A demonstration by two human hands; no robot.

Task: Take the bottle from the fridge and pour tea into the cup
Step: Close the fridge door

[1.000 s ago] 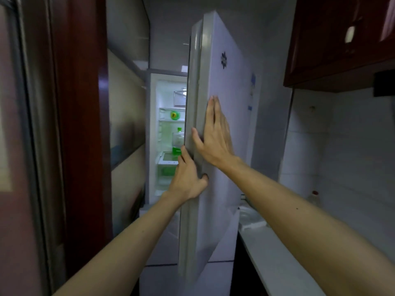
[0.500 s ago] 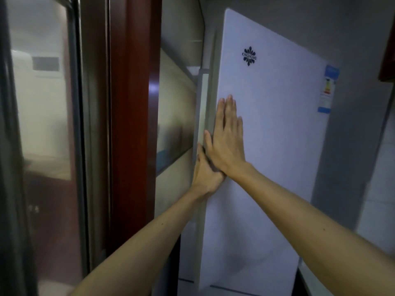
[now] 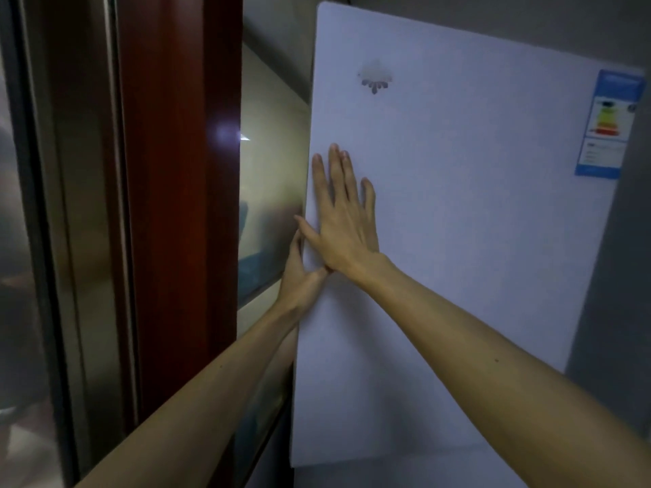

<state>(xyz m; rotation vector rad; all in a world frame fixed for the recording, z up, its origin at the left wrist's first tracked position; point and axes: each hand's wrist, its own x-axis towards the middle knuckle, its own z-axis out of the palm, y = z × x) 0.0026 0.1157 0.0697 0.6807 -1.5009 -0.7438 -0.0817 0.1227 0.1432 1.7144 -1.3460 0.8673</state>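
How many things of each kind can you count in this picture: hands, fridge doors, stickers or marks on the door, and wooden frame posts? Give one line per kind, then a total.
Hands: 2, the left hand at the door's edge and the right hand flat on it
Fridge doors: 1, the white fridge door
Stickers or marks: 2, the blue energy label and the logo
Wooden frame posts: 1, the red-brown post
Total: 6
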